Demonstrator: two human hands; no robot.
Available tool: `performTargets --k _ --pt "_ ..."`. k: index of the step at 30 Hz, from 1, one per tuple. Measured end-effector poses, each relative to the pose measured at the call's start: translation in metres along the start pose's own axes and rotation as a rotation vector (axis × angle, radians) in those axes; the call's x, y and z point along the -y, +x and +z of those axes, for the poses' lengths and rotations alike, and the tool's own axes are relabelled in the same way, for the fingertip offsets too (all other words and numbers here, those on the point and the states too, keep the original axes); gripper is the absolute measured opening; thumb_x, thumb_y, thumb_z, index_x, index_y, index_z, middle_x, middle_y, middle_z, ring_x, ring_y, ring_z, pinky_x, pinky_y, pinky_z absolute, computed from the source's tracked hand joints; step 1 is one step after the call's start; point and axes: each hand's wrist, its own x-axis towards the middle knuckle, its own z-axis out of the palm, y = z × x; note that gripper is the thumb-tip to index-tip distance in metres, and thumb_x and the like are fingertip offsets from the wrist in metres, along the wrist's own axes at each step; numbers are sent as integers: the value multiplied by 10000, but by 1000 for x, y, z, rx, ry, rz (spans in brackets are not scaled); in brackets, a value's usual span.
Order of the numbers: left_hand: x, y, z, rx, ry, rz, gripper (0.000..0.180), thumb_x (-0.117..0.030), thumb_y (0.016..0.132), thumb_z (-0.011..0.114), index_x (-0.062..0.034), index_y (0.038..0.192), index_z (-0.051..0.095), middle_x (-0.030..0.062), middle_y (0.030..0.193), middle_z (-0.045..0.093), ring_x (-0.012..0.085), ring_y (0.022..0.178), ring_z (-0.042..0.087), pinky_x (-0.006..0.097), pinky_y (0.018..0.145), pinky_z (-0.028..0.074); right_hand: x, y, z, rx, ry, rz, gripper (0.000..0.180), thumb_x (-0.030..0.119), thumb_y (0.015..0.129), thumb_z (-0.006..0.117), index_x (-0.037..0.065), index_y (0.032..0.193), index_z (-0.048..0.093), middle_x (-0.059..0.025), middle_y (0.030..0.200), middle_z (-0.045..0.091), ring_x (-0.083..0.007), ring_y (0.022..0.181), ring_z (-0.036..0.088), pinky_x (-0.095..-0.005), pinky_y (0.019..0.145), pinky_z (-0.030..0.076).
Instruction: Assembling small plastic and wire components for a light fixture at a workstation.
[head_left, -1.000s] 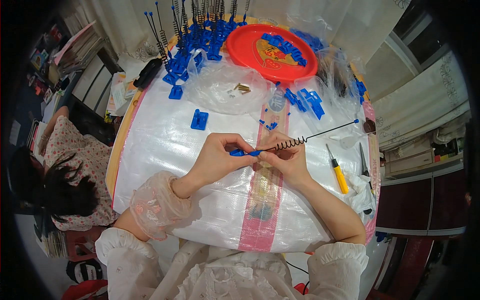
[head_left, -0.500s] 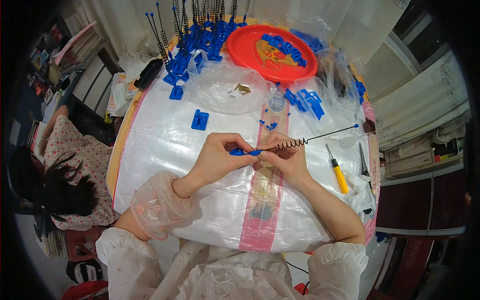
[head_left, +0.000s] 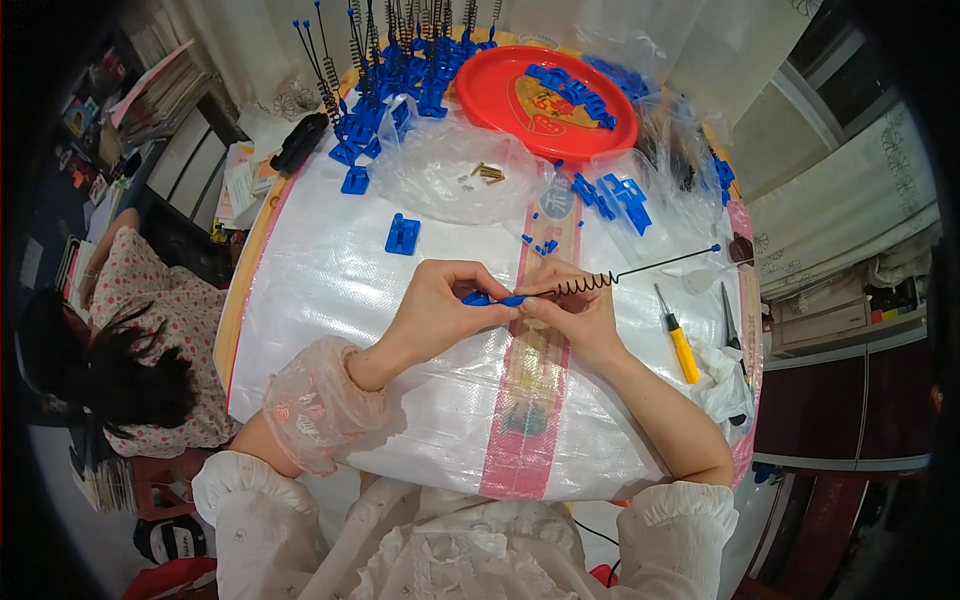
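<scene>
Over the middle of the table, my left hand (head_left: 430, 312) is closed, thumb and fingers pinching a small blue plastic part (head_left: 478, 299). My right hand (head_left: 585, 325), close beside it, pinches the near end of a black spring rod (head_left: 668, 260) where it meets the blue part. The rod has a coil along its length and points to the right, with a small blue cap on its far tip. Fingertips hide the joint between the two. Beyond my left hand a blue clip-like base (head_left: 402, 237) lies alone on the white sheet. Several tiny blue caps (head_left: 546, 247) lie beyond my right hand.
Blue bases with upright spring rods (head_left: 410, 85) crowd the back left. Behind are a red tray (head_left: 480, 115) of blue parts and a plastic bag (head_left: 420, 185) with brass-coloured pins (head_left: 490, 172). A yellow-handled screwdriver (head_left: 683, 352) lies right. Another person (head_left: 150, 290) sits at left.
Both hands keep their pinch on the blue part and the spring rod, with at most a slight shift. The whole view has moved a little; nothing was let go.
</scene>
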Motion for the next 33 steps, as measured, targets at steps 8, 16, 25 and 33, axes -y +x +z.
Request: performTargets --k 8,16,25,33 --pt "-1 -1 0 16 -28 -14 162 -28 803 838 47 898 730 97 865 744 123 796 703 242 716 562 1 0 1 1 13 -5 100 -22 865 747 -31 964 731 -34 869 627 -123 758 670 -283 693 556" --pt "0 0 -1 15 0 14 167 -28 798 840 49 904 736 96 860 744 124 800 702 253 726 563 0 0 1 3 -15 -14 81 -9 872 745 -24 950 730 -29 865 627 -118 758 668 -282 688 558" --pt "0 0 -1 11 -3 -4 173 -32 789 847 44 904 741 86 860 744 118 794 694 243 717 558 0 1 0 17 -7 -23 81 -6 869 748 -18 948 741 -24 861 619 -107 761 644 -270 682 537" --pt "3 0 -1 -1 7 -8 177 -41 785 853 42 901 750 79 851 743 110 784 685 234 701 552 -5 1 -1 12 27 21 89 -31 860 751 -20 948 750 -25 881 622 -100 785 637 -271 697 536"
